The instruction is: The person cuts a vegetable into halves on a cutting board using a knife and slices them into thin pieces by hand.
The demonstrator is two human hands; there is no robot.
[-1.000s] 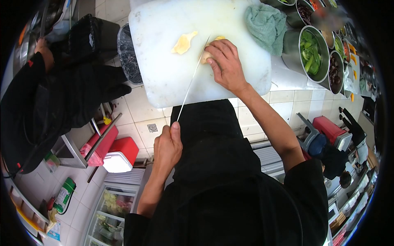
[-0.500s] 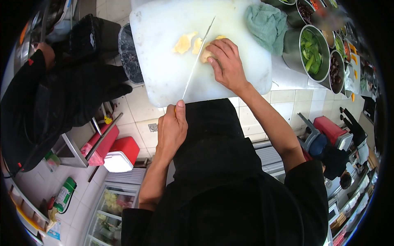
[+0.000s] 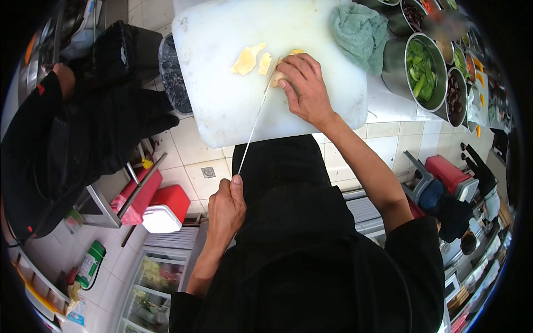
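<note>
Left hand point(image 3: 226, 205), grip wrapped round partly hidden knife point(image 3: 256, 123), right hand point(image 3: 304, 89), grip pinching half-covered pale root point(image 3: 276, 80)

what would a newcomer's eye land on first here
Probably the long knife in the left hand, slanting over the near edge of the big white board. Beside the blade, the right hand holds a pale lump, with yellow slices to its left. Right of the board, a metal pot of bright green leaves stands out.
</note>
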